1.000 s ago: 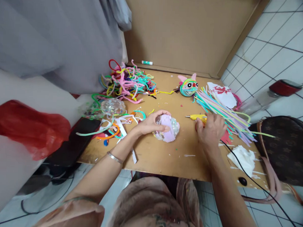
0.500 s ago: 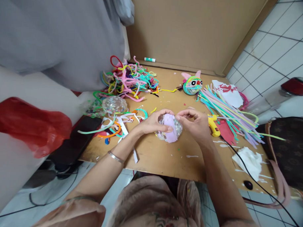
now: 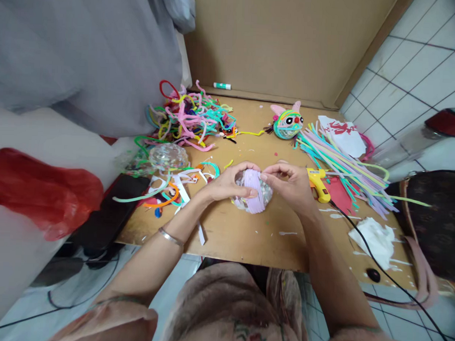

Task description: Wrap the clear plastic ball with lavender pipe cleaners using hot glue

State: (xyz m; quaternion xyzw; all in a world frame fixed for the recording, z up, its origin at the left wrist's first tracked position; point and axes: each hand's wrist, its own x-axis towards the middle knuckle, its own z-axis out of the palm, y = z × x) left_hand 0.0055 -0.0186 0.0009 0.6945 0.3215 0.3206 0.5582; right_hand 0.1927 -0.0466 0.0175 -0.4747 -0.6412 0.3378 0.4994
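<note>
A clear, see-through ball (image 3: 266, 195) with coloured bits showing through sits in my left hand (image 3: 234, 183), my fingers curled over its top and my thumb across its front. Rows of lilac pipe cleaner (image 3: 254, 184) are wrapped round its middle as a broad band. At the band's upper right edge, the thumb and forefinger of my right hand (image 3: 287, 181) are pinched together on the lilac strand. The strand's end is hidden by my fingertips. Just right of that hand lies a yellow hot glue gun (image 3: 318, 186).
Tangled pipe cleaners (image 3: 190, 114) and a second clear ball (image 3: 169, 156) lie at left. A finished ball with eyes and pink ears (image 3: 288, 123) stands at the back. Straight pipe cleaners (image 3: 347, 164), a tissue (image 3: 374, 240) and the gun's black cord (image 3: 363, 235) are at right.
The view has shifted slightly. My left hand keeps hold of the ball, and my right fingertips have come slightly closer in at the band's upper edge.
</note>
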